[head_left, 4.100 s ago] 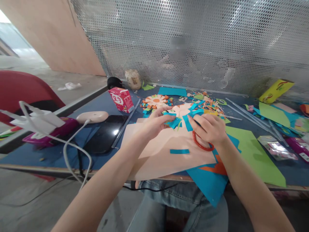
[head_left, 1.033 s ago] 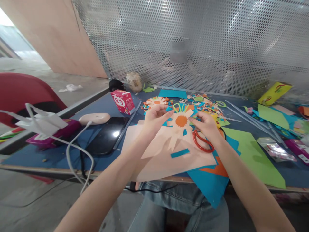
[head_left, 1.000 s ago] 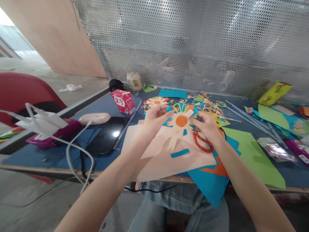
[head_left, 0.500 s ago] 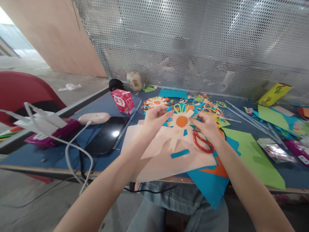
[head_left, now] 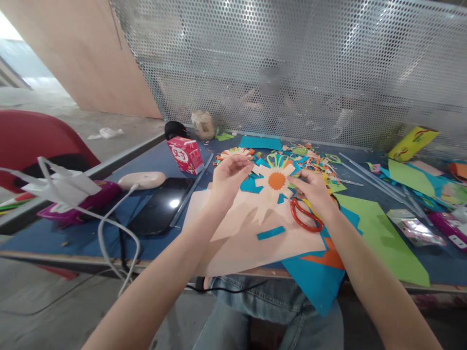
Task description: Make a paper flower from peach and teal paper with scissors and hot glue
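Observation:
A cream paper flower with a scalloped orange centre is raised above the table. My right hand pinches its right edge between thumb and fingers. My left hand is beside the left petals, thumb and fingertips drawn together; whether they grip anything is too small to make out. Below the flower lies a cream paper sheet with a blue paper strip on it. Red-handled scissors rest near my right wrist. Another paper flower sits behind my left hand, partly covered.
Paper scraps are heaped at the back. Green paper and blue paper lie at right, the blue overhanging the front edge. A phone, a pink box and a white cable are on the left. A perforated metal panel stands behind.
My left hand has drawn back left from the flower's petals, uncovering them. The flower, still in my right hand, shows more of its left side.

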Available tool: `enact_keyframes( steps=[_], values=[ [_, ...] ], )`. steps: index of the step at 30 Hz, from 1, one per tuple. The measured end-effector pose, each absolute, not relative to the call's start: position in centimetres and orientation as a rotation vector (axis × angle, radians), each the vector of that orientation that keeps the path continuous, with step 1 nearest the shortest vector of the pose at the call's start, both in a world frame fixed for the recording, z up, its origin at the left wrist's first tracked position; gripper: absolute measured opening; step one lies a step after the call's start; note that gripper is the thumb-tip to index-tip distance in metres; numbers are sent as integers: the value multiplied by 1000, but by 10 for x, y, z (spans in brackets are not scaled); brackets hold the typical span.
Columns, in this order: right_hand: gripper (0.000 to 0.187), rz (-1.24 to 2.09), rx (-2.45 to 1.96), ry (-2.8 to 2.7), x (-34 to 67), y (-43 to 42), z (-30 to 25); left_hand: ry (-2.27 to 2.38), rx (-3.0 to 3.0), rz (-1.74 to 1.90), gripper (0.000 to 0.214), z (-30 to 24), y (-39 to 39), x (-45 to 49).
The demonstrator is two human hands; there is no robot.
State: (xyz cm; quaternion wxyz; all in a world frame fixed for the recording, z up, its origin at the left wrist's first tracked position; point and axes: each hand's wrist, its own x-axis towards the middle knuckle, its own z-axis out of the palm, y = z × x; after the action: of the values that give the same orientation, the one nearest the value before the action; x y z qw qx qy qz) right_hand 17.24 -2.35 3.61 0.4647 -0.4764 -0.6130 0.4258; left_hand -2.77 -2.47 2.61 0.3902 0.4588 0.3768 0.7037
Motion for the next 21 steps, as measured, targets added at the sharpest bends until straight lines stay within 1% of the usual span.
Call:
enact_keyframes(
  steps=[5, 11, 14, 18, 21],
  values=[
    [29, 1044, -1248, -1429, 177, -18, 32, 913, 1208, 1783, 27, 25, -24, -27],
    [28, 1081, -1204, -1462, 175, -18, 30, 904, 1230, 1756, 27, 25, -26, -26],
    [28, 1059, -1262, -1554, 174, -19, 30, 921, 1233, 1762, 24, 25, -26, -26],
    [24, 949, -1328, -1798, 171, -22, 29, 951, 1258, 1724, 22, 25, -26, -25],
    [15, 704, -1302, -1854, 169, -22, 25, 929, 1299, 1674, 21, 24, -28, -24]
  ],
)
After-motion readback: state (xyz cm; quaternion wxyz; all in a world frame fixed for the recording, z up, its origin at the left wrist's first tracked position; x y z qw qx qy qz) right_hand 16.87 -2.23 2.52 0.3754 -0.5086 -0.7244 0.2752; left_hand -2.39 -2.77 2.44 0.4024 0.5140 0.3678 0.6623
